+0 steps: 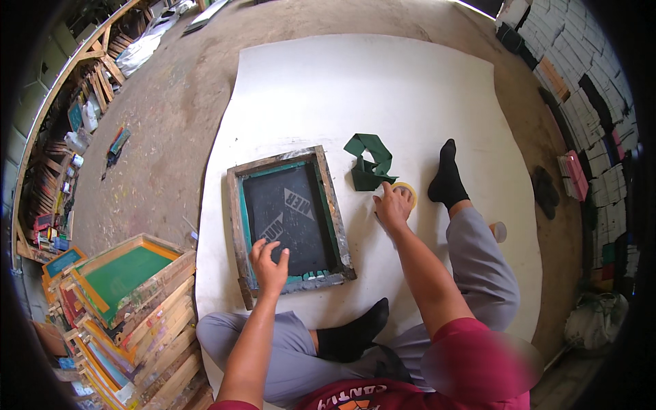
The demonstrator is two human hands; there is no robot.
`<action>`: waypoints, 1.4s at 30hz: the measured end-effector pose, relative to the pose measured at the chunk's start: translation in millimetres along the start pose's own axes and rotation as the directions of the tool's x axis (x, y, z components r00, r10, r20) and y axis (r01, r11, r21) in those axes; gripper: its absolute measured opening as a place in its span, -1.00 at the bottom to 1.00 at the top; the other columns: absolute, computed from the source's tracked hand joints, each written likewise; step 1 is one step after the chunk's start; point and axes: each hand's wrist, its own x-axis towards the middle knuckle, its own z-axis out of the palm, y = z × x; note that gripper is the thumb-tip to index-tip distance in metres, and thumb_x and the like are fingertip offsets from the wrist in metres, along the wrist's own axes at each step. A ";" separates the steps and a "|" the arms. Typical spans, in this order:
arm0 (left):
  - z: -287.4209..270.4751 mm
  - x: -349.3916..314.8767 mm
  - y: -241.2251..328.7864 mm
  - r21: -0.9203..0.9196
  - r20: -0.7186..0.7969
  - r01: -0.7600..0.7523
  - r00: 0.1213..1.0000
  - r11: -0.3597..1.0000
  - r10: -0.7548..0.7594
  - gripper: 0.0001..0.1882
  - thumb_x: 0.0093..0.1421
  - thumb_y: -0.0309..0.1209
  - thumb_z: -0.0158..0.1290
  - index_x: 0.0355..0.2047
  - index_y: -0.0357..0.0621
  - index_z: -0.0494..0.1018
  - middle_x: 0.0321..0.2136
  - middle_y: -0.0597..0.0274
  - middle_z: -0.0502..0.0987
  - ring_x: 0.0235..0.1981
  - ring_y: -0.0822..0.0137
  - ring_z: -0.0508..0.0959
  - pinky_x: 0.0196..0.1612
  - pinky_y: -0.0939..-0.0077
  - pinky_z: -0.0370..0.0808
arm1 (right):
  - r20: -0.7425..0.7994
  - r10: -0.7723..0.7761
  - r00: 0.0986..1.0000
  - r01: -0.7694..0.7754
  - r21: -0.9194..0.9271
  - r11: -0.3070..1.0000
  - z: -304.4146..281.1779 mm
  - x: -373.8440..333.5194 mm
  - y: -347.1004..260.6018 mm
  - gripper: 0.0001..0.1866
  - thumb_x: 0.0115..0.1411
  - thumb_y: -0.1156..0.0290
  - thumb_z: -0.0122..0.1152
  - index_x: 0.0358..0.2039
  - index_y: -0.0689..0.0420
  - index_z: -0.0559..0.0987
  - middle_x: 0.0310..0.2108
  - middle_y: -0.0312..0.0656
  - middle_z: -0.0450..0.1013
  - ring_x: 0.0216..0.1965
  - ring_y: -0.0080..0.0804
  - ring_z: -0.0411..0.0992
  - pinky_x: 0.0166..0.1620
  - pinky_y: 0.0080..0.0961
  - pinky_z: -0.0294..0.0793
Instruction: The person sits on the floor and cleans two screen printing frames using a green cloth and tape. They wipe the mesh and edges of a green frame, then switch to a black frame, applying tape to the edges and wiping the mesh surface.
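A wooden-framed printing screen (290, 198) lies on the white sheet in front of me, its dark mesh edged in teal with pale stencilled shapes. My left hand (269, 266) is over the screen's near left part, fingers apart and slightly bent, holding nothing. To the right, my right hand (393, 208) reaches over a yellowish roll of tape (413, 194). Its fingers are spread across the roll, and the thumb stands off to the left. They partly cover the roll. Just beyond the fingertips lies a folded dark green strip of cloth-like material (372, 179), bent into a loop.
Wooden screens (130, 280) are stacked at the near left. My feet in black socks (447, 174) rest on the white sheet (369, 82). A small round container (499, 231) stands beyond my right leg. Shelves (89, 109) line the left wall; wrapped stacks (581, 75) line the right.
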 end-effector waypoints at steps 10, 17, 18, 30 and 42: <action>24.4 11.2 50.1 -0.125 0.058 -0.080 0.994 0.989 0.088 -0.71 0.15 -0.31 0.38 -0.14 -0.08 0.68 0.08 0.05 0.53 0.15 -0.07 0.47 0.24 0.03 0.40 | -0.043 0.043 0.998 -0.031 0.236 0.971 5.5 9.6 22.1 -0.80 0.22 0.18 0.44 -0.28 0.03 0.78 -0.23 -0.09 0.66 -0.17 -0.15 0.61 -0.01 -0.11 0.51; 18.4 52.3 120.5 -0.351 0.160 -0.120 0.969 0.929 0.186 -0.62 0.17 -0.23 0.38 -0.08 -0.18 0.67 -0.13 0.02 0.70 -0.02 -0.02 0.64 0.14 0.13 0.48 | 0.318 -0.113 0.941 -0.265 0.903 0.338 -41.0 12.7 28.6 -0.77 0.32 0.29 0.48 -0.26 0.22 0.72 -0.40 -0.33 0.59 -0.38 -0.61 0.50 -0.29 -0.54 0.45; 16.5 59.5 129.6 -0.401 0.197 -0.099 0.962 0.911 0.191 -0.59 0.17 -0.21 0.39 -0.06 -0.19 0.67 -0.13 0.01 0.70 -0.03 -0.02 0.64 0.13 0.13 0.50 | 0.351 -0.181 0.919 -0.289 0.910 0.298 -47.5 9.2 22.1 -0.77 0.35 0.28 0.45 -0.23 0.20 0.70 -0.39 -0.34 0.60 -0.39 -0.61 0.50 -0.28 -0.57 0.45; -97.9 79.6 169.4 -0.264 0.408 -0.066 0.896 0.962 0.173 -0.62 0.16 -0.17 0.41 -0.20 -0.25 0.74 -0.37 0.00 0.75 -0.31 0.12 0.77 -0.17 0.30 0.66 | 0.272 -0.540 0.797 -0.104 0.941 0.321 -135.5 -73.1 -118.4 -0.73 0.36 0.26 0.44 -0.22 0.26 0.73 -0.36 -0.31 0.61 -0.30 -0.62 0.48 -0.23 -0.54 0.47; -155.5 58.2 157.8 -0.264 0.387 -0.050 0.909 0.963 0.153 -0.80 0.21 -0.28 0.35 -0.36 -0.18 0.76 -0.42 -0.02 0.73 -0.38 0.17 0.72 -0.28 0.28 0.59 | 0.233 -0.599 0.766 0.055 0.905 0.423 -174.6 -115.7 -154.6 -0.74 0.33 0.29 0.48 -0.18 0.25 0.69 -0.30 -0.29 0.63 -0.25 -0.62 0.50 -0.17 -0.52 0.52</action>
